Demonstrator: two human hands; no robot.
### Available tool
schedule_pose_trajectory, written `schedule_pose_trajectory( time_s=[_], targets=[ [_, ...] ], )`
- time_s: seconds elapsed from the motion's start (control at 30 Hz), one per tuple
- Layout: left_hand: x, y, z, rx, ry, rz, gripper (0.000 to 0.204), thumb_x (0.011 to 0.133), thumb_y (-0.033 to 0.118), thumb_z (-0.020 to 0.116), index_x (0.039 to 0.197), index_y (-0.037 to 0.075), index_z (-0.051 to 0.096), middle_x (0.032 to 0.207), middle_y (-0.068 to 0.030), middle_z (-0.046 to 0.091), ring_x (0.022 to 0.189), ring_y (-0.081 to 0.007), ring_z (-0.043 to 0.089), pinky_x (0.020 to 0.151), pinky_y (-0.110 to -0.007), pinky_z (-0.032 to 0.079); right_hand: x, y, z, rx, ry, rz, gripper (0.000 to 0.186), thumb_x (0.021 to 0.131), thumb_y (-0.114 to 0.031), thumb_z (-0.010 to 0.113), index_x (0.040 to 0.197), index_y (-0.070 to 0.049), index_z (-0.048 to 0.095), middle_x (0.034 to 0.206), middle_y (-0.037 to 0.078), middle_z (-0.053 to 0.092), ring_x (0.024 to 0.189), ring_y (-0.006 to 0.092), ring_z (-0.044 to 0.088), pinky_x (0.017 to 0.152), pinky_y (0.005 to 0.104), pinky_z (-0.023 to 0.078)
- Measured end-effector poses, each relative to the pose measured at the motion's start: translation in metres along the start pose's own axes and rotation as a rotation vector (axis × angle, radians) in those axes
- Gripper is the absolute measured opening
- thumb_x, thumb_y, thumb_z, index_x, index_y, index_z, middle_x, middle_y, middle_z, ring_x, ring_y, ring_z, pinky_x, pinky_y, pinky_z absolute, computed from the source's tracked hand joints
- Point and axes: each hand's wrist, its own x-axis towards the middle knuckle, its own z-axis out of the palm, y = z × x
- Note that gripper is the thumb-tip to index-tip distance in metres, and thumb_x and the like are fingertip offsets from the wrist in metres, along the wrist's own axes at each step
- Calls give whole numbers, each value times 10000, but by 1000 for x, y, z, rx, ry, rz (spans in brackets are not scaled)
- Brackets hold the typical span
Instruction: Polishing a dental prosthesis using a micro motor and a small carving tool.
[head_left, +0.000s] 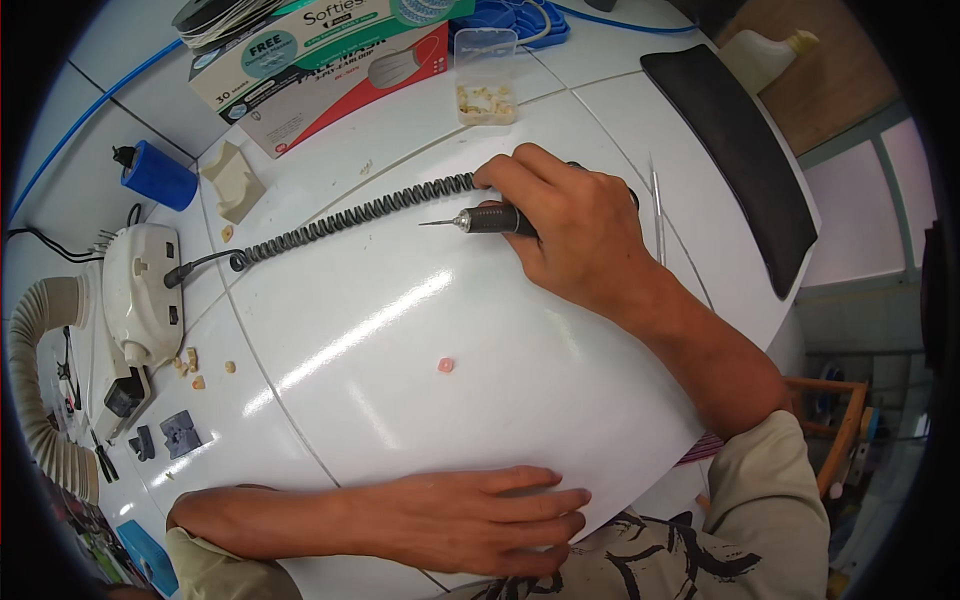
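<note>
My right hand (590, 230) is closed around a dark rotary handpiece (492, 219), whose thin metal bur points left over the white worktop. A black coiled cord (360, 210) runs from behind that hand to a cream control unit (142, 290) at the left. Near the front edge my left hand (490, 522) rests palm down, fingers stretched out and slightly apart, with nothing in it. Between the two hands a tiny pink piece (446, 365) lies alone on the glossy white sheet (380, 420).
Two cardboard boxes (340, 90) stand at the back, beside an open clear case (487, 103) of small tooth-coloured pieces. Right of my right hand lie a slim metal tool (657, 210) and a black pad (735, 170). A blue bottle (160, 175) and ribbed hose (35, 370) are left.
</note>
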Motion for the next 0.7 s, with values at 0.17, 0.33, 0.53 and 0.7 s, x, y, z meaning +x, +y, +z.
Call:
schedule_pose_trajectory(
  time_s=[0.17, 0.33, 0.53, 0.7],
  targets=[
    [-2, -3, 9, 204, -237, -135, 436, 1053, 124, 566, 1488, 128, 566, 1538, -140, 545, 1494, -331, 476, 1307, -472, 360, 2, -5, -4, 23, -100, 46, 430, 778, -3, 871, 1160, -91, 695, 988, 64, 688, 746, 284, 731, 637, 394, 561],
    [-11, -20, -19, 250, -74, -349, 483, 979, 24, 612, 1442, 157, 644, 1512, -147, 545, 1453, -347, 478, 1131, -406, 540, 2, -2, -6, 26, -109, 36, 428, 808, -38, 849, 1195, -95, 678, 1014, 68, 690, 768, 300, 749, 658, 424, 579],
    [-18, -17, -41, 407, 165, -389, 464, 822, 104, 858, 1260, 120, 707, 1238, -81, 654, 1096, -294, 657, 865, -374, 599, 1, -2, -7, 78, -136, 40, 407, 850, -90, 836, 1220, -113, 667, 1039, 67, 693, 810, 330, 757, 711, 464, 591],
    [2, 33, -98, 315, 34, -848, 511, 754, 236, 973, 1131, 102, 654, 1051, -68, 631, 903, -303, 690, 745, -421, 588, 4, 0, -11, 76, -146, 51, 390, 862, -82, 840, 1212, -114, 671, 1030, 59, 717, 837, 318, 755, 754, 468, 581]
  ],
)
